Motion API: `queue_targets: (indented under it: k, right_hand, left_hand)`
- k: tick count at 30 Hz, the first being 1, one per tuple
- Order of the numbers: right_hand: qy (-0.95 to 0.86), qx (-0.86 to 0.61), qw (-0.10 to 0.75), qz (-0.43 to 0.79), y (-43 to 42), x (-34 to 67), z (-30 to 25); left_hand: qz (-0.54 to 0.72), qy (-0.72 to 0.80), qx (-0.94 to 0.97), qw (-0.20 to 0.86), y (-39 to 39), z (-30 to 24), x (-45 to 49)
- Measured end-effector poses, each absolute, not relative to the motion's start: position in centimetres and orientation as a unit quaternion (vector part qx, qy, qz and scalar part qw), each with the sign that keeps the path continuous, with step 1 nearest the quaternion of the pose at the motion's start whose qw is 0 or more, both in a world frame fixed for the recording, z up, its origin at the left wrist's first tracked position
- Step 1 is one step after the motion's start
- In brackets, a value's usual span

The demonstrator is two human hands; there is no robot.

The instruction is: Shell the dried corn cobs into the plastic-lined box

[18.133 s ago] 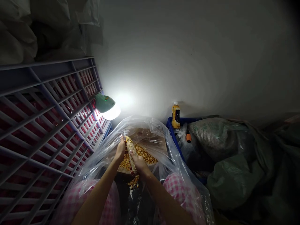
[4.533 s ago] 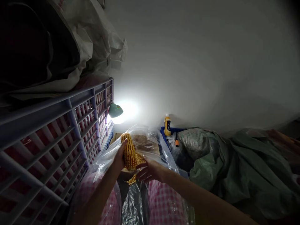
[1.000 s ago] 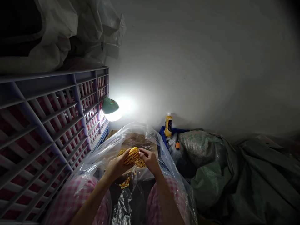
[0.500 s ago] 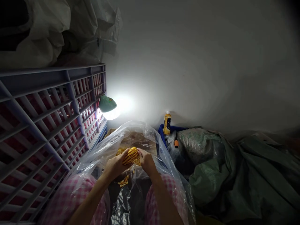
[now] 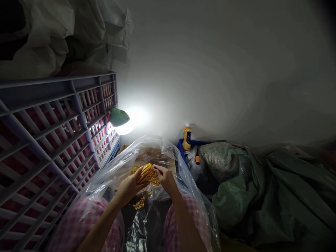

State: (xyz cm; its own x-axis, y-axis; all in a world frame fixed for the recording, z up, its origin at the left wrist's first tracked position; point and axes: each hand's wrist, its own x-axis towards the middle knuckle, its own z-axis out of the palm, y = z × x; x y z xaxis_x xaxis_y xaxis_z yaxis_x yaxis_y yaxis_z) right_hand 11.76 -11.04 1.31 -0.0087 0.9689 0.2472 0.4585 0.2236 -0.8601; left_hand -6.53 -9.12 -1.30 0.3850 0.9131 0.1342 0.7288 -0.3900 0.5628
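A yellow corn cob (image 5: 146,173) lies slanted between both hands over a clear plastic bag (image 5: 173,157) that lines a brown box. My left hand (image 5: 127,187) wraps round the cob's lower end. My right hand (image 5: 164,177) is closed with its fingertips pressed on the cob's upper right side. Loose kernels (image 5: 156,181) lie in the box behind the cob, and more kernels (image 5: 139,203) sit on the plastic below my hands, between my knees in pink checked cloth (image 5: 186,213).
A grey slatted crate (image 5: 52,140) stands on the left with sacks on top. A lit green lamp (image 5: 120,120) hangs at its corner. A yellow bottle (image 5: 187,137) stands on a blue crate (image 5: 195,143); dark green bags (image 5: 249,189) fill the right.
Since 4.5 s ago the cob has come down from upright to a slant over the box and my right hand has closed on it. In the last second almost nothing moved.
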Motion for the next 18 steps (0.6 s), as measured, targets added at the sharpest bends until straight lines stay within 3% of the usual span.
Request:
queue_targets:
  k: [9, 18]
  right_hand:
    - [-0.689, -0.541, 0.414, 0.247, -10.8, 11.7, 1.0]
    - [-0.599, -0.603, 0.465, 0.247, -10.1, 11.1, 0.2]
  left_hand:
    - [0.21, 0.517, 0.789, 0.256, -9.2, -0.9, -6.5]
    - [0.258, 0.479, 0.749, 0.377, -9.3, -0.2, -6.0]
